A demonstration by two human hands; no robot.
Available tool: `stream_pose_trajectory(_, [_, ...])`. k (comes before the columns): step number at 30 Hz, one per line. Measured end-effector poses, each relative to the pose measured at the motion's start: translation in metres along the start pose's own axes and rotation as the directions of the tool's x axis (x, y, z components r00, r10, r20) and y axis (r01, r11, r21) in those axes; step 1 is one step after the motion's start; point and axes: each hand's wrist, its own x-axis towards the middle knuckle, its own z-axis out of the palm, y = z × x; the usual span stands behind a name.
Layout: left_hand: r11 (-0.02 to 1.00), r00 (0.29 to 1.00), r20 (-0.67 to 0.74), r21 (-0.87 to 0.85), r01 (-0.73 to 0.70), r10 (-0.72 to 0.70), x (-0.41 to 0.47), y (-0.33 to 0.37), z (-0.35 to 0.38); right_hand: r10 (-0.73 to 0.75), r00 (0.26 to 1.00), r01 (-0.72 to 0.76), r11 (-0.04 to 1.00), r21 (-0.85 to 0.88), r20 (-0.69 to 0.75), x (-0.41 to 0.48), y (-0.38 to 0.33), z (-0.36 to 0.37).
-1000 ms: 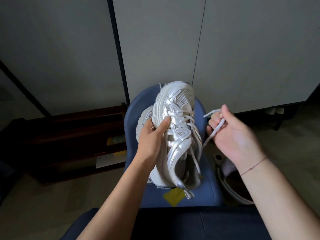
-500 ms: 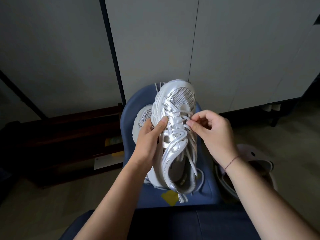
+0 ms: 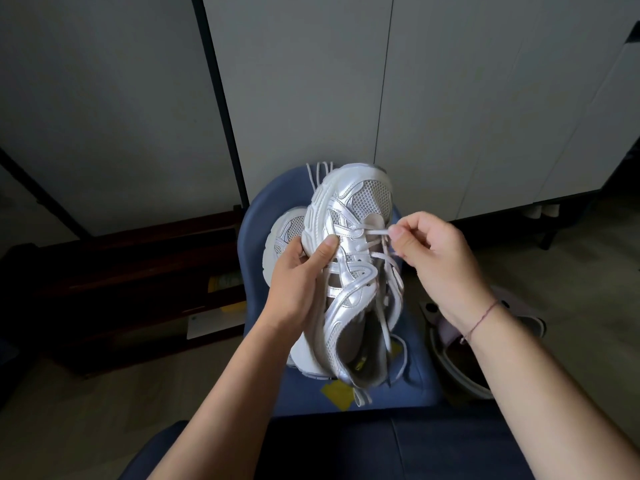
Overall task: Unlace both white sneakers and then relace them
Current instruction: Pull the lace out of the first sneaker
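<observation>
We grip one white sneaker in our left hand. The thumb presses on its silver side panel and the fingers curl round under the sole. The shoe is held up off the seat, toe pointing away from us and heel opening toward our lap.

Our right hand pinches the lace between thumb and forefinger, just right of the eyelets nearest the toe. A short run of lace stretches from the pinch to those eyelets. Below the pinch, loose strands cross the tongue, and one hangs down past the collar. The other right fingers are curled in shadow, and we cannot tell whether they also catch a strand.

Just beyond the left knuckles, the second sneaker lies on the blue chair, mostly hidden by the held shoe. A few lace strands show at the chair's far edge, above the held toe. A yellow scrap lies on the seat under the held heel.

A thin cord bracelet circles the right wrist. Under that wrist, pale footwear, possibly a slipper, sits on the floor. A dark wooden shelf stands well to the left of the left hand.
</observation>
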Motion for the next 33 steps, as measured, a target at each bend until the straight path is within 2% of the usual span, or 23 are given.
stream_pose_trajectory(2, [0.999, 1.0, -0.004, 0.035, 0.003, -0.003, 0.001, -0.002, -0.001, 0.095, 0.995, -0.094, 0.98, 0.176, 0.005, 0.002, 0.0, -0.006])
stream_pose_trajectory(4, [0.998, 1.0, 0.006, 0.07, 0.004, -0.005, 0.002, -0.003, -0.001, 0.18, 0.983, -0.182, 0.911, 0.37, 0.04, 0.003, 0.002, -0.011])
stream_pose_trajectory(6, [0.998, 1.0, 0.02, 0.053, 0.023, -0.024, 0.003, -0.004, -0.002, 0.221, 0.971, -0.239, 0.863, 0.445, 0.093, 0.001, 0.007, -0.011])
stream_pose_trajectory(9, [0.999, 0.998, 0.046, -0.015, 0.05, -0.049, 0.003, -0.002, -0.003, 0.236, 0.965, -0.261, 0.888, 0.379, 0.112, -0.004, 0.012, -0.003])
stream_pose_trajectory(11, [0.998, 0.997, 0.057, -0.029, 0.057, -0.055, 0.003, -0.001, -0.003, 0.253, 0.963, -0.267, 0.873, 0.408, 0.089, -0.006, 0.011, 0.003])
stream_pose_trajectory(14, [0.998, 0.996, 0.06, -0.033, 0.06, -0.058, 0.003, -0.001, -0.002, 0.213, 0.977, -0.206, 0.906, 0.37, 0.022, -0.007, 0.011, 0.007])
stream_pose_trajectory(17, [0.998, 0.997, 0.05, -0.023, 0.056, -0.055, 0.002, -0.001, -0.002, 0.122, 0.992, -0.112, 0.968, 0.224, -0.03, -0.008, 0.013, 0.008])
stream_pose_trajectory(19, [0.998, 0.997, 0.047, -0.028, 0.054, -0.052, 0.001, -0.001, -0.003, 0.137, 0.99, -0.132, 0.974, 0.182, -0.018, -0.008, 0.013, 0.011])
stream_pose_trajectory(20, [0.998, 0.997, 0.048, -0.035, 0.058, -0.056, 0.001, 0.0, -0.003, 0.188, 0.982, -0.182, 0.954, 0.24, -0.004, -0.007, 0.01, 0.011])
stream_pose_trajectory(21, [0.997, 0.997, 0.044, -0.041, 0.063, -0.061, 0.001, 0.001, -0.004, 0.26, 0.965, -0.25, 0.895, 0.37, 0.022, -0.004, 0.008, 0.009])
stream_pose_trajectory(22, [0.997, 0.997, 0.037, -0.044, 0.068, -0.067, 0.001, 0.002, -0.005, 0.335, 0.939, -0.321, 0.77, 0.552, 0.08, -0.001, 0.005, 0.004])
stream_pose_trajectory(23, [0.997, 0.997, 0.028, -0.04, 0.07, -0.068, 0.001, 0.003, -0.006, 0.382, 0.91, -0.379, 0.598, 0.706, 0.164, 0.001, 0.001, -0.002])
stream_pose_trajectory(24, [0.997, 0.998, 0.022, -0.029, 0.067, -0.066, 0.001, 0.003, -0.006, 0.392, 0.886, -0.417, 0.447, 0.792, 0.246, 0.003, -0.002, -0.008])
stream_pose_trajectory(25, [0.998, 0.998, 0.022, -0.018, 0.06, -0.059, 0.002, 0.003, -0.006, 0.394, 0.87, -0.441, 0.354, 0.824, 0.297, 0.004, -0.004, -0.013])
stream_pose_trajectory(26, [0.999, 0.998, 0.03, -0.013, 0.053, -0.052, 0.001, 0.003, -0.006, 0.403, 0.859, -0.457, 0.33, 0.826, 0.314, 0.004, -0.004, -0.015])
stream_pose_trajectory(29, [0.998, 0.997, 0.049, -0.014, 0.055, -0.054, 0.001, 0.0, -0.003, 0.453, 0.859, -0.463, 0.49, 0.739, 0.238, 0.001, 0.005, -0.009])
stream_pose_trajectory(33, [0.997, 0.997, 0.032, -0.045, 0.067, -0.066, 0.002, 0.001, -0.002, 0.328, 0.928, -0.366, 0.711, 0.6, 0.178, -0.004, 0.012, 0.001])
